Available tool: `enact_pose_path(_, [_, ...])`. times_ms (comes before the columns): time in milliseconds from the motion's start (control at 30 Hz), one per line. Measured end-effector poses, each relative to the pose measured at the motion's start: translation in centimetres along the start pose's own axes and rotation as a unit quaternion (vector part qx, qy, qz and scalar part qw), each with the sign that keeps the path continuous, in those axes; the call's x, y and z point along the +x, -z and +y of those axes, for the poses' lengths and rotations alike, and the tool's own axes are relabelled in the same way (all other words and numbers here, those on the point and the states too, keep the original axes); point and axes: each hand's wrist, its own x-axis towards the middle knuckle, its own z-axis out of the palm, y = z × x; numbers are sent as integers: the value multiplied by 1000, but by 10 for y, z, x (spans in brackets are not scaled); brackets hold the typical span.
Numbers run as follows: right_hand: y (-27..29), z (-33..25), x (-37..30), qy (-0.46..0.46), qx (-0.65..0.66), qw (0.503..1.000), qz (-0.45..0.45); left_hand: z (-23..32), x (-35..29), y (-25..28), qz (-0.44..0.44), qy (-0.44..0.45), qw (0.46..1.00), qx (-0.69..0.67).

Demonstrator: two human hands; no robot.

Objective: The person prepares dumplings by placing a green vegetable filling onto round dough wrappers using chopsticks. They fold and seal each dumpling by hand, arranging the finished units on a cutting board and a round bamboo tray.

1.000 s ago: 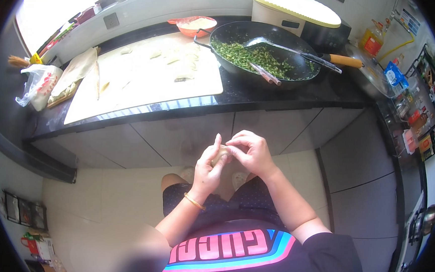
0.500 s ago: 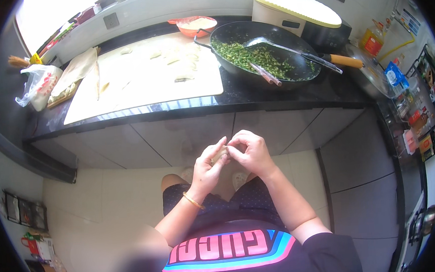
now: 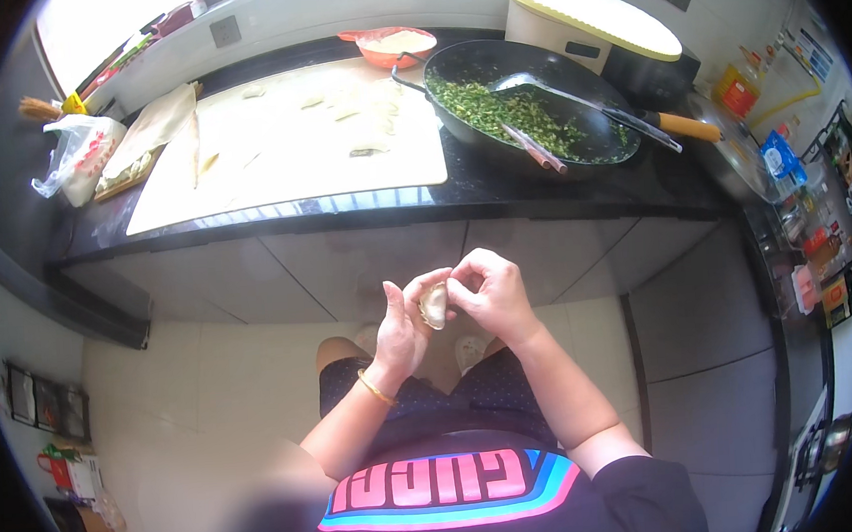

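Observation:
A pale folded dumpling [image 3: 434,306] with a pleated edge is held between my two hands, in front of the counter. It rests against the curled fingers of my left hand [image 3: 402,328], whose thumb is lifted away from it. The thumb and fingertips of my right hand [image 3: 495,294] pinch its upper right end. Ahead on the counter lies a white board [image 3: 294,181] with several pale pieces of dough. To the right of the board, a black wok [image 3: 590,154] contains chopped green filling [image 3: 505,115].
A metal spatula [image 3: 572,95] and chopsticks [image 3: 533,149] lie in the wok. Behind the board is an orange bowl [image 3: 398,46] of flour. On the left, a plastic bag [image 3: 80,162] stands near a cloth-covered tray [image 3: 145,137]. Grey cabinets [image 3: 367,265] front the counter.
My left thumb has lifted off the dumpling, which now shows more of its flat side. My right hand stays at its edge. The view has shifted slightly.

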Motion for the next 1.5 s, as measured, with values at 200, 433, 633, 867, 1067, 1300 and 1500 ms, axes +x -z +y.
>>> enact_pose_path(200, [-12, 6, 10, 74, -20, 997, 18, 2, 6, 9, 7, -21, 1000, -8])
enact_pose_path(433, [-12, -8, 58, 158, -91, 982, 49, 72, 25, 21, 64, -48, 963, 258])
enact_pose_path(633, [-33, 20, 140, 206, -288, 935, 21, 149, 119, 86, 46, -65, 859, 506])
enact_pose_path(867, [-65, 42, 164, 166, -402, 900, 21, 212, 188, 143, 67, -10, 635, 769])
enact_pose_path(1067, [-62, 31, 161, 140, -415, 899, 20, 238, 210, 162, -33, 19, 559, 828])
enact_pose_path(1300, [-64, 22, 162, 116, -415, 902, -2, 243, 275, 185, 116, 3, 627, 770])
enact_pose_path(1500, [-62, 19, 164, 106, -416, 903, -10, 253, 319, 198, 111, -101, 616, 774])
